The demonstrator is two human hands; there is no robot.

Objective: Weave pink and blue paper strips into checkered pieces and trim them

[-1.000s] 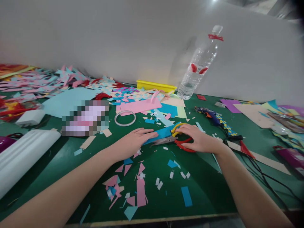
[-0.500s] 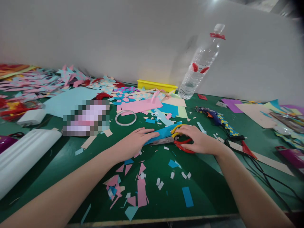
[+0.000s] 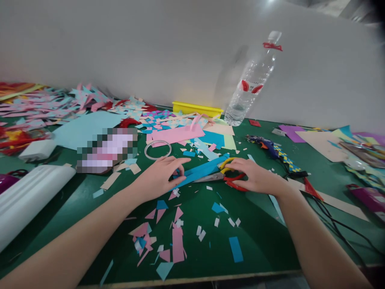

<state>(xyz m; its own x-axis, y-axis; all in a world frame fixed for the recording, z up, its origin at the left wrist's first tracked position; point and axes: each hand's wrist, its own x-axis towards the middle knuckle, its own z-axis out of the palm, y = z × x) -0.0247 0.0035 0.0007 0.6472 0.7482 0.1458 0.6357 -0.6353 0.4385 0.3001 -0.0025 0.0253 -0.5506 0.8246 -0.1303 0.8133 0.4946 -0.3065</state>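
A blue paper strip (image 3: 200, 170) lies slantwise between my two hands, above the green table. My left hand (image 3: 161, 176) has its lower end, fingers curled at the paper and the index finger stretched out over it; part of the grip is hidden. In my right hand (image 3: 255, 176) are scissors (image 3: 214, 177) with one yellow and one red handle loop. Their blades point left along the strip's lower edge and look nearly closed. Below the hands, paper scraps lie scattered, among them a pink piece (image 3: 178, 245) and a blue rectangle (image 3: 236, 249).
A silver ring (image 3: 157, 142) lies behind my left hand, beside a blurred phone-like object (image 3: 106, 152). A water bottle (image 3: 251, 82) leans against the grey wall. Pink paper (image 3: 177, 134) and a yellow tray (image 3: 197, 108) are at the back. Black cords (image 3: 333, 220) run at right.
My left hand has shifted left and its fingers have gone from lying flat along the blue strip to curled. The scissors stay in my right hand, almost unmoved.
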